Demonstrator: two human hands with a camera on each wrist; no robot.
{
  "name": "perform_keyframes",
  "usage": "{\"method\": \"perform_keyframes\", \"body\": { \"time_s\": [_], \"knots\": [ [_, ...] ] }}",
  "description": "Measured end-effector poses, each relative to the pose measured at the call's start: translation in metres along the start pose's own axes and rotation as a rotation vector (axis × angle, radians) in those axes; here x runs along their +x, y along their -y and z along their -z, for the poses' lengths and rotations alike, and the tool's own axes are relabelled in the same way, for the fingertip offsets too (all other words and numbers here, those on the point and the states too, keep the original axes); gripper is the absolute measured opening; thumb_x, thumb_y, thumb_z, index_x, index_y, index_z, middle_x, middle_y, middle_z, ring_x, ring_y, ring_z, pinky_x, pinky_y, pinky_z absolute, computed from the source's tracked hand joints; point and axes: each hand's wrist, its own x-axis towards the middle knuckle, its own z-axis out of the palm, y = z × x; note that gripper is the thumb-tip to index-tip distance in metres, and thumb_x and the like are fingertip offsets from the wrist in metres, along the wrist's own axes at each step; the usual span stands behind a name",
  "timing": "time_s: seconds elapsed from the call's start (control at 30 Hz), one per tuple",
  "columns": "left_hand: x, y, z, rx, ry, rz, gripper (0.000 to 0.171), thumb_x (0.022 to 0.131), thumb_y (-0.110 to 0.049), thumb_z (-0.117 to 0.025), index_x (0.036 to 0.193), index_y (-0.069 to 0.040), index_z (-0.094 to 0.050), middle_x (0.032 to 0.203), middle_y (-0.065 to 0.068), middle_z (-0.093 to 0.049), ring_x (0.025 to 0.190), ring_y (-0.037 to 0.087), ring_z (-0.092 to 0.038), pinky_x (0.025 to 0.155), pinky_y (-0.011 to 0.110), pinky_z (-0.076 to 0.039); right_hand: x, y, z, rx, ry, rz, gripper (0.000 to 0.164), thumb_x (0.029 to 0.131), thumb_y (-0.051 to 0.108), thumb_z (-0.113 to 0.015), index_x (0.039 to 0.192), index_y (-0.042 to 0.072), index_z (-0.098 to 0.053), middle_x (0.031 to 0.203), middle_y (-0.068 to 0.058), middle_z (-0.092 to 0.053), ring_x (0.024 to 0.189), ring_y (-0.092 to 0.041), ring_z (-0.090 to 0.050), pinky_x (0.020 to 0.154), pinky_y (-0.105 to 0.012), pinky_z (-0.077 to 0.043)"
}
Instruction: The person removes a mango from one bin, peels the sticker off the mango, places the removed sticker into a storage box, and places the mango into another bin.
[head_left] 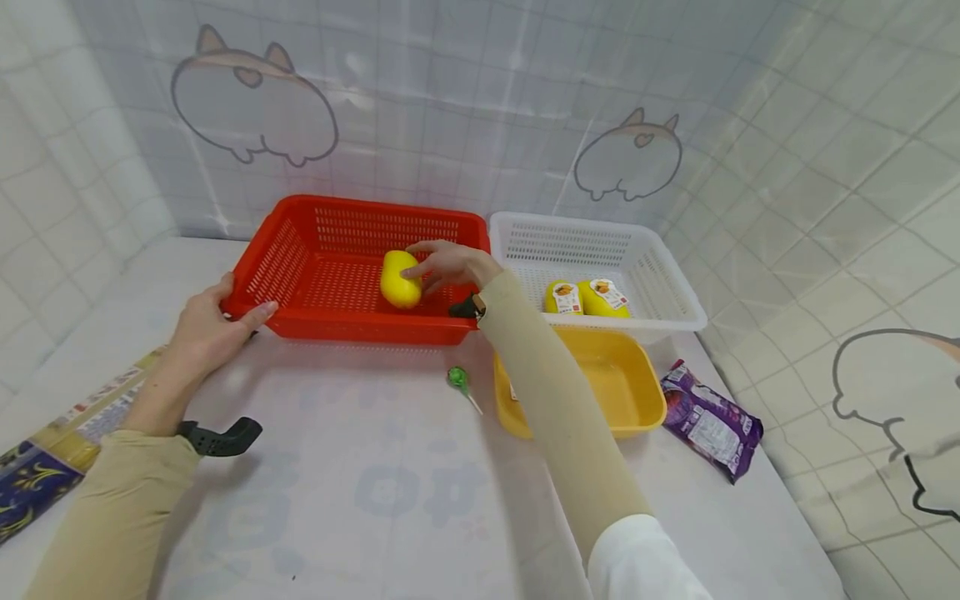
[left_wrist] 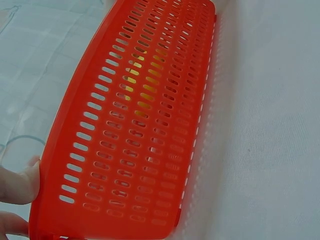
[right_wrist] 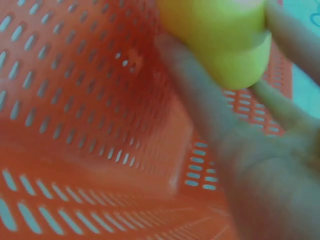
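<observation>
My right hand (head_left: 447, 265) grips a yellow mango (head_left: 400, 280) inside the red slotted basket (head_left: 360, 327). In the right wrist view the thumb and fingers lie around the mango (right_wrist: 220, 42), with the basket's slotted wall beside it. My left hand (head_left: 210, 327) holds the basket's left front corner, thumb over the rim. The left wrist view shows that hand (left_wrist: 19, 187) at the basket's end, and the mango's yellow through the slots. Two labelled mangoes (head_left: 606, 297) lie in the white basket (head_left: 671, 287) on the right.
A yellow tub (head_left: 637, 392) stands before the white basket, partly behind my right forearm. Right of it lies a purple packet (head_left: 711, 421). A green-headed lollipop (head_left: 458, 378) is on the table near the red basket. Long packaging (head_left: 67, 454) lies at the left, under my left forearm.
</observation>
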Motion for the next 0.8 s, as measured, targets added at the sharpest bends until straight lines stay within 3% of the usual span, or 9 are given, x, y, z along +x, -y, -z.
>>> {"method": "perform_keyframes", "body": {
  "time_s": [0.2, 0.8],
  "knots": [
    [0.0003, 0.0008, 0.0009, -0.004, 0.005, 0.005, 0.095, 0.099, -0.053, -0.049, 0.155, 0.004, 0.003, 0.157, 0.038, -0.017, 0.137, 0.056, -0.029, 0.108, 0.07, -0.031, -0.0006, -0.0032, -0.0004, -0.07, 0.005, -0.013, 0.068, 0.093, 0.021, -0.071, 0.153, 0.017, -0.037, 0.145, -0.009, -0.045, 0.114, -0.032, -0.061, 0.102, -0.042, -0.052],
    [-0.0007, 0.0004, 0.0001, -0.012, 0.009, 0.005, 0.095, 0.1, -0.052, -0.05, 0.156, 0.003, 0.003, 0.155, 0.039, -0.021, 0.133, 0.054, -0.031, 0.106, 0.07, -0.034, -0.0047, -0.005, -0.004, -0.14, 0.034, -0.007, 0.066, 0.092, 0.027, -0.072, 0.15, 0.017, -0.041, 0.14, -0.008, -0.049, 0.111, -0.029, -0.065, 0.103, -0.041, -0.052]
  ]
}}
